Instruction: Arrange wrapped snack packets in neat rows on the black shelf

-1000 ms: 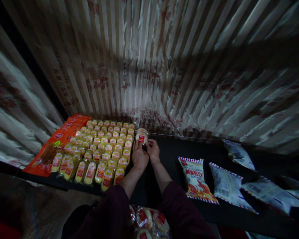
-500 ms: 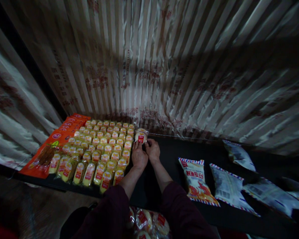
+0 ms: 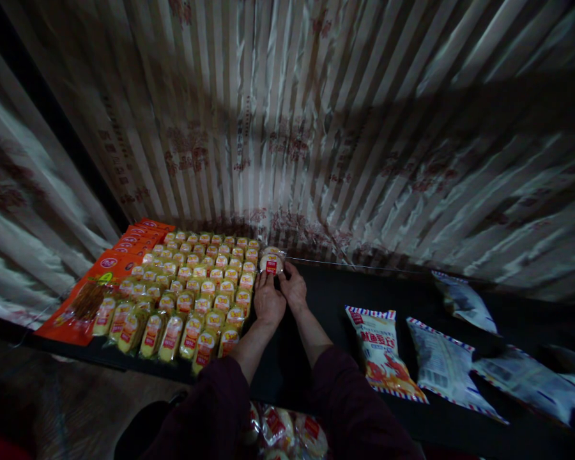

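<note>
Both my hands reach to the far edge of a dark table (image 3: 335, 300). My left hand (image 3: 268, 300) and my right hand (image 3: 294, 287) together pinch the near edge of a small wrapped round bun (image 3: 271, 262) with a red label. It sits at the back, just right of several neat rows of yellow wrapped cakes (image 3: 196, 287). Fingers of both hands are curled onto the wrapper.
Orange snack packets (image 3: 110, 268) lie left of the cakes. Several striped snack bags (image 3: 383, 351) lie on the right part of the table. A bag of more red-labelled buns (image 3: 282, 431) rests in my lap. A striped curtain (image 3: 316, 128) hangs behind.
My hands and the bun have stayed almost where they were; the view has shifted slightly.
</note>
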The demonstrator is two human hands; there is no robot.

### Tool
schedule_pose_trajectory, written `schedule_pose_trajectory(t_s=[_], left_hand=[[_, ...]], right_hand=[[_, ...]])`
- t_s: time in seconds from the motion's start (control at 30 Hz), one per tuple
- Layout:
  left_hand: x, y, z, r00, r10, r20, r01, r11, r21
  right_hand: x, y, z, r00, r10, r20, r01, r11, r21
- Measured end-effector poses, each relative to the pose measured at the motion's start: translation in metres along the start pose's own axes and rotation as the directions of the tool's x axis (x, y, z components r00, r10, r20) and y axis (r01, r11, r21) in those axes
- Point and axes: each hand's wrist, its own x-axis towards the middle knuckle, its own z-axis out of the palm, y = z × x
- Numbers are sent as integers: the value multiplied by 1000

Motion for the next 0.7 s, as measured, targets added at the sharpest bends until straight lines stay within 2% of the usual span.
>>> schedule_pose_trajectory(t_s=[0.33, 0.47, 0.7], left_hand=[[4, -5, 6, 1000, 2, -18, -2, 1000, 20], [3, -6, 7, 998, 46, -46, -45, 999, 12], [2, -4, 4, 999, 37, -20, -36, 999, 16]], right_hand=[[4, 2, 3, 999, -44, -26, 44, 999, -27], [3, 0, 3, 999, -38, -23, 37, 998, -40], [2, -3, 0, 999, -34, 5, 34, 998, -48]])
